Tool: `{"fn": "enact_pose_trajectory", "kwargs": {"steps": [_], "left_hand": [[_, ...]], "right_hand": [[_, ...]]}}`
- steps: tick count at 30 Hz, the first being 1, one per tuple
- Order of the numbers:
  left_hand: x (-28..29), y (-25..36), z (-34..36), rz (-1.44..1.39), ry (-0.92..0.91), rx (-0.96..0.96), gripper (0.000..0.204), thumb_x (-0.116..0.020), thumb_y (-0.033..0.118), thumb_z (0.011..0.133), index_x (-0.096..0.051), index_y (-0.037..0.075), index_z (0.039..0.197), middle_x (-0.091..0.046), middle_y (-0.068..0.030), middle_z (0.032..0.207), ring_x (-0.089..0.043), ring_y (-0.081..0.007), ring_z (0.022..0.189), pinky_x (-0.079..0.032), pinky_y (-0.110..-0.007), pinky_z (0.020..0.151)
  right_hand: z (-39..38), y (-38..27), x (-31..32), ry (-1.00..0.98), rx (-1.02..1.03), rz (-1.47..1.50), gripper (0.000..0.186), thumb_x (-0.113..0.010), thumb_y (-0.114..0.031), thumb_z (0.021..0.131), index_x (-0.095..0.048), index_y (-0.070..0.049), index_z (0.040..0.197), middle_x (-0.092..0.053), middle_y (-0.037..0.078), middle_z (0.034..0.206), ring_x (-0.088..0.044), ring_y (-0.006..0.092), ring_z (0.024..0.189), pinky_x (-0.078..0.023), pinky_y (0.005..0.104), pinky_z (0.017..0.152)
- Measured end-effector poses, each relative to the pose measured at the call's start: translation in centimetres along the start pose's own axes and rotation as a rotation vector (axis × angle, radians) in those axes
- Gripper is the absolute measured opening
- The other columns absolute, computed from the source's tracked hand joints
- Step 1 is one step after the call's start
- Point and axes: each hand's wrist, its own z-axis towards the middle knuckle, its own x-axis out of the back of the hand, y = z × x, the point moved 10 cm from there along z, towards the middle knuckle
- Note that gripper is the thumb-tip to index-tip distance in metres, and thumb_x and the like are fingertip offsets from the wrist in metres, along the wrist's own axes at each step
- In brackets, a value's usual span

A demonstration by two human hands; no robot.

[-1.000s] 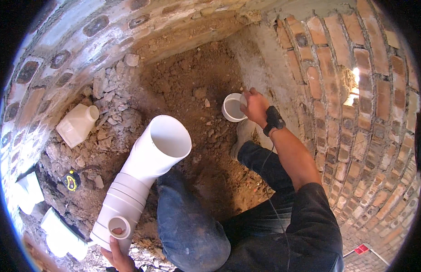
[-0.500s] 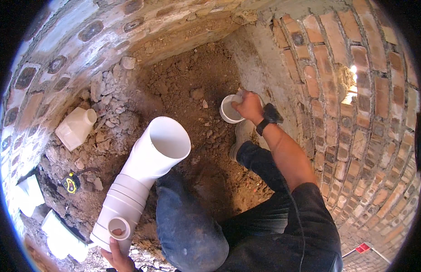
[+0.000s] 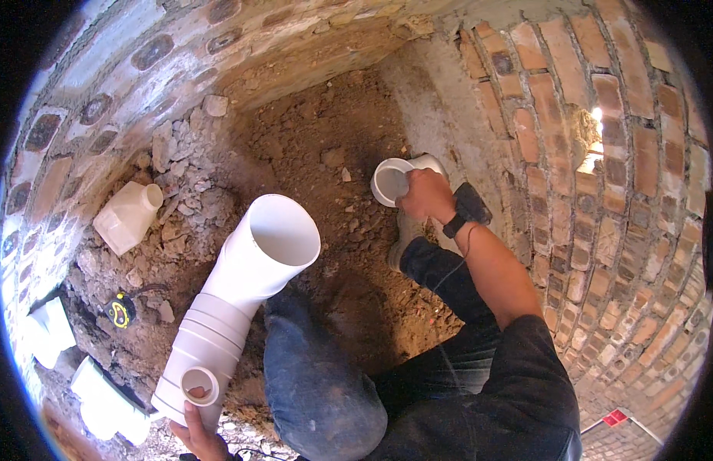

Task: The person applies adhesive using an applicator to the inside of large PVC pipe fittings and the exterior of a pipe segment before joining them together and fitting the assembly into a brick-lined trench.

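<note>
My left hand (image 3: 197, 434) grips the lower end of a long white plastic pipe assembly (image 3: 214, 338). It has a wide bent socket at the top and a small side branch near my thumb, and lies beside my bent knee (image 3: 322, 376). My right hand (image 3: 427, 196) is closed on a smaller white pipe fitting (image 3: 387, 184), apparently an elbow, held above my boot (image 3: 406, 242) with its round opening tilted up toward me. My fingertips are partly hidden on it.
Brick walls (image 3: 548, 131) surround a dirt floor (image 3: 310, 131), with a lit hole at right. At left lie rubble, a translucent jug (image 3: 124, 219), a yellow-and-black tape measure (image 3: 120, 311) and white plastic pieces (image 3: 99, 392). A red-and-metal object (image 3: 614, 419) sits lower right.
My right hand has moved slightly down and turned, tilting the small fitting so more of its curved body shows behind the opening. My left hand and the large pipe stay nearly still.
</note>
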Motion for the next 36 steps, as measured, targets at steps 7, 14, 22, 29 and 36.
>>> {"fn": "enact_pose_trajectory", "kwargs": {"steps": [7, 14, 22, 29, 36], "left_hand": [[0.0, 0.3, 0.0, 0.045, -0.008, -0.031, 0.039, -0.054, 0.003, 0.098, -0.057, 0.01, 0.136, -0.047, -0.0221, 0.118, -0.055, -0.0363, 0.114, -0.048, -0.042, 0.096], [-0.5, 2.2, 0.0, 0.132, -0.029, -0.074, 0.037, -0.057, 0.006, 0.097, -0.059, 0.008, 0.134, -0.047, -0.0215, 0.118, -0.055, -0.0348, 0.115, -0.047, -0.043, 0.098], [-0.6, 0.4, -0.4, -0.708, 0.145, 0.447, 0.059, -0.067, 0.035, 0.093, -0.043, -0.008, 0.127, -0.056, -0.0196, 0.123, -0.058, -0.0258, 0.11, -0.047, -0.037, 0.095], [-1.5, 6.8, 1.6, -0.659, -0.149, 0.252, 0.036, -0.063, 0.022, 0.095, -0.06, -0.005, 0.119, -0.067, -0.0103, 0.106, -0.062, -0.0186, 0.093, -0.049, -0.033, 0.084], [-0.5, 7.0, 1.8, -0.631, -0.148, 0.196, 0.038, -0.064, 0.024, 0.095, -0.06, -0.006, 0.118, -0.069, -0.0123, 0.103, -0.064, -0.0201, 0.095, -0.049, -0.033, 0.084]], "right_hand": [[4.3, 2.9, 0.2, 0.371, 0.067, 0.535, 0.041, -0.076, -0.032, 0.069, -0.071, 0.002, 0.092, -0.067, 0.029, 0.078, -0.069, 0.0411, 0.079, -0.057, 0.0483, 0.076], [3.1, 2.9, 1.3, 0.349, 0.124, 0.118, 0.036, -0.074, -0.02, 0.071, -0.068, 0.003, 0.098, -0.064, 0.025, 0.099, -0.064, 0.0446, 0.09, -0.054, 0.0486, 0.079], [1.4, 0.7, 1.6, 0.089, 0.029, 0.165, 0.038, -0.073, -0.029, 0.071, -0.072, 0.002, 0.094, -0.069, 0.027, 0.089, -0.069, 0.0399, 0.086, -0.055, 0.047, 0.078], [-2.6, -3.6, 13.7, 0.33, 0.151, 1.127, 0.029, -0.071, -0.004, 0.084, -0.068, -0.003, 0.113, -0.07, 0.005, 0.091, -0.065, 0.0138, 0.083, -0.054, 0.03, 0.074], [-2.5, -26.8, 17.5, -0.02, 0.709, 1.286, 0.023, -0.067, -0.005, 0.092, -0.063, 0.0, 0.114, -0.066, 0.001, 0.09, -0.06, 0.0107, 0.082, -0.049, 0.0261, 0.072]]}}
